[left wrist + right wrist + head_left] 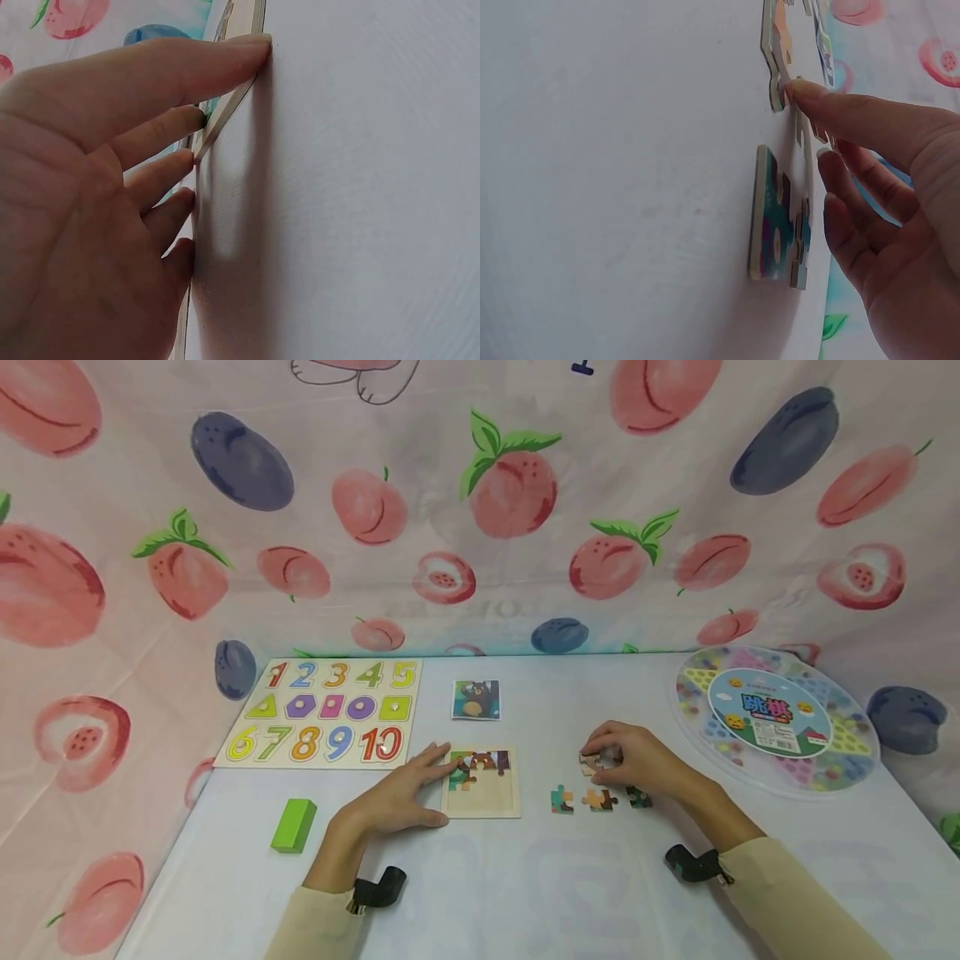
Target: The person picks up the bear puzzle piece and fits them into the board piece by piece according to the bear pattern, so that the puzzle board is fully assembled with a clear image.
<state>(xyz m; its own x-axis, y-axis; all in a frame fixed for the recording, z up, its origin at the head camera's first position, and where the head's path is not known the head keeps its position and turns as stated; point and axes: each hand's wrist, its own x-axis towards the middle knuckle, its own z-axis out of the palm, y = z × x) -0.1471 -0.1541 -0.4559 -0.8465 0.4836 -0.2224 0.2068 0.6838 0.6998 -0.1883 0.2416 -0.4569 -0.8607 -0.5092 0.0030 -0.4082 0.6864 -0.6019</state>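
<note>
A wooden puzzle tray (483, 802) lies in front of me, with pieces of a bear picture (487, 762) along its top and upper left. My left hand (401, 793) rests against the tray's left side, fingers extended and thumb at its lower corner; the left wrist view has the thumb (225, 64) along the tray's edge. To the right, my right hand (637, 760) pinches a light-coloured puzzle piece (592, 764) between thumb and fingers. Below that hand lie a teal-and-orange piece (562, 800), an orange-brown piece (600, 801) and a dark green piece (639, 797).
A bear picture card (476, 700) lies behind the tray. At the back left is a number-and-shape board (322, 708), with a green block (294, 826) in front of it. A round Chinese checkers set (776, 718) lies at the right on the white table (525, 893).
</note>
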